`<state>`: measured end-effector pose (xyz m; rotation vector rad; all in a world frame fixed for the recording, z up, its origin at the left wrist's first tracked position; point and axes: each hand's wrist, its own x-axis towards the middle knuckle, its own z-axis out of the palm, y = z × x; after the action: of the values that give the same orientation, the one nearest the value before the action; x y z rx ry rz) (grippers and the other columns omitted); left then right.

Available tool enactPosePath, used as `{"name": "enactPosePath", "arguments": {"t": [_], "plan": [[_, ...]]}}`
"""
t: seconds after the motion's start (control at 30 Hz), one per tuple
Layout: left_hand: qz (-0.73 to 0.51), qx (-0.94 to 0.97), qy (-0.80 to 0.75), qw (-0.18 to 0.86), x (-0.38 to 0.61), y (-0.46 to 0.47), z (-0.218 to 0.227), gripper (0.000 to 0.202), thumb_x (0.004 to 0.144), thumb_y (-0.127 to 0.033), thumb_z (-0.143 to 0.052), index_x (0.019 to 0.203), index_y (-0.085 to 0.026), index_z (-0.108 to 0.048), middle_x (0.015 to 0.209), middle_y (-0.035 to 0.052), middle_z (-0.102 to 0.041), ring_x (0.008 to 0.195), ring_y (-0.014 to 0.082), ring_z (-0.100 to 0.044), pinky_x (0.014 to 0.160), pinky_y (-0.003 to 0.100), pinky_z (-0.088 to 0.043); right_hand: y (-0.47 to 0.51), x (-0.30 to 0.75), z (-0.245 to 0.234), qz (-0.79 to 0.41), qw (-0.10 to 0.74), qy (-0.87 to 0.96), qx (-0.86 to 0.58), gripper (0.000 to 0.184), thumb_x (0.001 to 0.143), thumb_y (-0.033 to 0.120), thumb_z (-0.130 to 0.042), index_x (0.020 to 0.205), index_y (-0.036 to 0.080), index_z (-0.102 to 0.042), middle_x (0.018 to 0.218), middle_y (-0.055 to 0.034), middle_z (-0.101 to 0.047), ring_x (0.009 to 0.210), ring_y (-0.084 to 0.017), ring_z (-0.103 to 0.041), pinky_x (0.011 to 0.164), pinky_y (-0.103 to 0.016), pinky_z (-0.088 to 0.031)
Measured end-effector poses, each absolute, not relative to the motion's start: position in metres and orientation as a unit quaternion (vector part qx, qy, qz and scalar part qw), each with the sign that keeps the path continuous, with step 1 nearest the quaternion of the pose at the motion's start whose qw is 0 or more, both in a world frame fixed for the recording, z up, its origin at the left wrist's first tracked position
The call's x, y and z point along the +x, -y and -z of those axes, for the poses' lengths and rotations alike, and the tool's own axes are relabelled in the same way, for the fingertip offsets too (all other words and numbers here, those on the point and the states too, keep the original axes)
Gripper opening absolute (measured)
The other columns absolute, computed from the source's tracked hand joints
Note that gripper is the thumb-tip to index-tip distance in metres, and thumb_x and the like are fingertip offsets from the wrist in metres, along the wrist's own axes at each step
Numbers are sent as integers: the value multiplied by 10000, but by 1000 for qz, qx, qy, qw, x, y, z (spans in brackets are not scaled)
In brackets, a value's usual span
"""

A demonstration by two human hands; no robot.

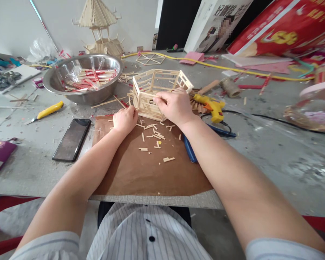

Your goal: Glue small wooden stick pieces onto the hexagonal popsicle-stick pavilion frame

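Note:
A six-sided open frame of thin wooden sticks [151, 74] stands at the far edge of a brown board [151, 177]. My right hand [176, 104] is closed, with thumb and finger pinching a stick along the frame's near top rail. At the frame's near left corner my left hand [126, 120] is curled shut, fingertips against the sticks; its grip is partly hidden. Short cut stick pieces [157, 135] lie scattered on the board in front of both hands. Just right of the frame rests a yellow glue gun [212, 107], partly behind my right hand.
A steel bowl [78, 94] of sticks stands back left, near a yellow craft knife [50, 111] and a phone [72, 140]. Blue-handled pliers [189, 148] lie under my right forearm. A stick pagoda [99, 21], yellow cord [213, 65] and twine spool [229, 88] are farther back.

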<state>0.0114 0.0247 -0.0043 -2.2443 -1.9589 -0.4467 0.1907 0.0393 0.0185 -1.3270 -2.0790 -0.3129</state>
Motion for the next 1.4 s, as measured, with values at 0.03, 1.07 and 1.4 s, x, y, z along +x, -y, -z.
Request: {"name": "enactPosePath", "arguments": {"t": [0.03,1.07,1.4], "plan": [[146,-743,650,64,12,-25,4,338,883,-392,-304,927,-215,-589,889,85,-670,864,207,-603,701,290,-427,-39,191,-19,120,322,792,-505,329,866,342,-363,763,202,-642,621,-47,-598,669,-200,-533,759,-354,-345],[128,-737,661,65,14,-25,3,349,881,-400,-306,929,-193,-583,860,97,-667,836,218,-616,694,301,-426,-42,194,-17,106,354,797,-477,279,849,322,-421,701,196,-621,558,-19,-566,622,-177,-522,739,-344,-338],[137,-743,652,66,13,-27,5,347,880,-386,-303,922,-190,-586,839,100,-670,813,234,-625,680,319,-435,-41,193,-18,113,344,799,-480,278,843,305,-419,691,194,-623,571,-27,-582,621,-182,-531,728,-346,-338]]}}
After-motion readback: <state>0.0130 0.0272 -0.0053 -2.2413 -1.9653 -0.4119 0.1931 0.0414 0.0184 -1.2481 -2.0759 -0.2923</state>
